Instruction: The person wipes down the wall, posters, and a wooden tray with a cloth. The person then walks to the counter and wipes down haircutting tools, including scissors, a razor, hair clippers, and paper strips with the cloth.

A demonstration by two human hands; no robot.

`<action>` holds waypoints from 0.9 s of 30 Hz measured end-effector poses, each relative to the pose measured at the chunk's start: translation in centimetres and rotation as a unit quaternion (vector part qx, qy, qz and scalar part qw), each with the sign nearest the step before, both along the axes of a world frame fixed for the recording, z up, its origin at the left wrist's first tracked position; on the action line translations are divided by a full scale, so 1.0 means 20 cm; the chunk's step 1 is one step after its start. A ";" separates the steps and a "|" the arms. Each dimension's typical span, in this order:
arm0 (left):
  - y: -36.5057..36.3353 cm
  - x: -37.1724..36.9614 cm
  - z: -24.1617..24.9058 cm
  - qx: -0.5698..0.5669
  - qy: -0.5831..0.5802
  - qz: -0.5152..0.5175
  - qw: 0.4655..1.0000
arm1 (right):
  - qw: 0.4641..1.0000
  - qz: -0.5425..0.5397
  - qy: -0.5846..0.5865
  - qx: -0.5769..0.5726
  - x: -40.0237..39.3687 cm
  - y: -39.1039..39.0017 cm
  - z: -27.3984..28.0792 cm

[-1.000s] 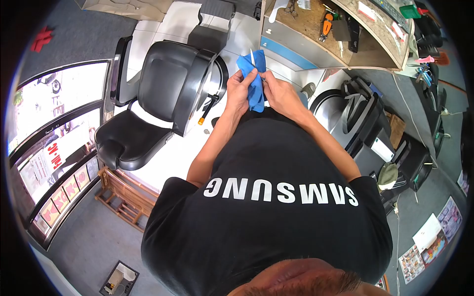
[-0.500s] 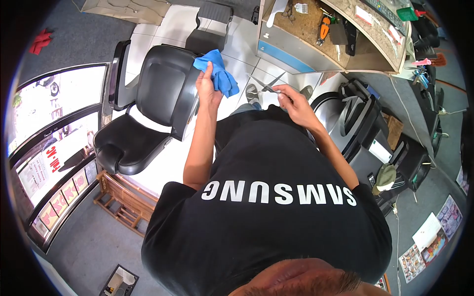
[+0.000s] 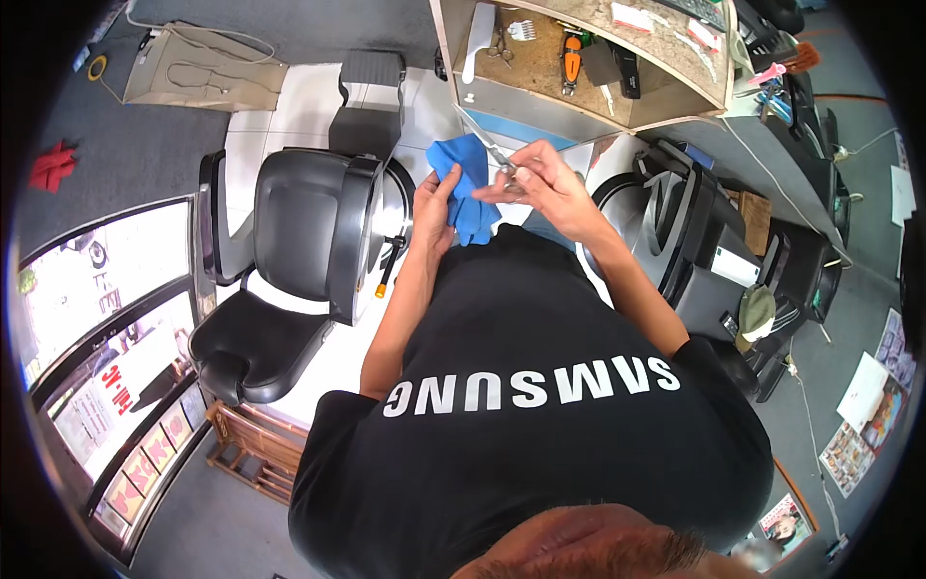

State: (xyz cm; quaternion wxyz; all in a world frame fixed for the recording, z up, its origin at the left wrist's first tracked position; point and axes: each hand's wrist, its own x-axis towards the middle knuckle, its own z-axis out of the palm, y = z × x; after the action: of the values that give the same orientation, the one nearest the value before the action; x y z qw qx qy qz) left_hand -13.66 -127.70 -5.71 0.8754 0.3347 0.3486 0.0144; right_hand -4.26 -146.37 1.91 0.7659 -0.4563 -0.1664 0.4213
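Observation:
A blue cloth [image 3: 473,217] hangs from my left hand [image 3: 434,207], whose thumb and fingers pinch it. My right hand [image 3: 555,188] is just to the right and grips a pair of metal scissors [image 3: 503,164] near their middle. The scissors point up and to the left, close beside the upper edge of the cloth. Some fingers of my right hand reach over toward the cloth; whether they touch it is hard to tell.
Black barber chairs stand at left [image 3: 304,217] and right [image 3: 675,232]. Ahead, a cabinet [image 3: 540,101] holds a white comb [image 3: 478,43], an orange clipper [image 3: 572,66] and other scissors [image 3: 500,46]. A wooden bench [image 3: 256,449] is at lower left.
My hands have come together, bringing the scissors beside the cloth. The scissors look closed now, where their blades were spread before. The view has shifted, showing more floor at the upper left.

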 end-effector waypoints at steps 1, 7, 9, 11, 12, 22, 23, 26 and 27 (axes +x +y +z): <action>0.01 0.00 -0.01 0.013 0.002 -0.005 1.000 | 0.999 -0.018 -0.042 -0.024 0.02 -0.02 0.04; 0.12 -0.01 -0.07 0.066 -0.004 -0.022 0.998 | 0.841 -0.266 -0.353 -0.311 0.32 -0.50 0.62; 0.13 0.01 -0.07 0.061 -0.005 -0.015 0.998 | 0.753 -0.385 -0.407 -0.344 0.45 -0.72 0.79; 0.13 0.03 -0.06 0.058 -0.001 -0.002 0.998 | 0.631 -0.411 -0.477 -0.453 0.60 -0.98 0.91; 0.14 0.04 -0.06 0.061 0.001 -0.004 0.998 | 0.574 -0.388 -0.494 -0.526 0.64 -1.03 0.98; 0.11 0.10 -0.03 0.074 -0.002 -0.044 0.996 | 0.478 -0.002 -0.626 -0.616 1.24 -1.21 1.11; 0.11 0.09 -0.05 0.072 0.000 -0.045 0.996 | 0.491 0.007 -0.619 -0.613 1.28 -1.20 1.10; 0.11 0.07 -0.07 0.070 0.005 -0.042 0.997 | 0.554 0.006 -0.583 -0.594 1.34 -1.13 1.07; 0.11 0.07 -0.07 0.070 0.007 -0.039 0.997 | 0.590 -0.013 -0.559 -0.582 1.33 -1.11 1.07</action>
State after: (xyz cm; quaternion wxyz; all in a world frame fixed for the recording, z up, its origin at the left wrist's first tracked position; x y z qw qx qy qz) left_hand -12.33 -125.56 -7.15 0.8472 0.4088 0.3393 0.0020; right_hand 22.27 -168.60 23.29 0.0987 -0.9528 -0.2756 0.0802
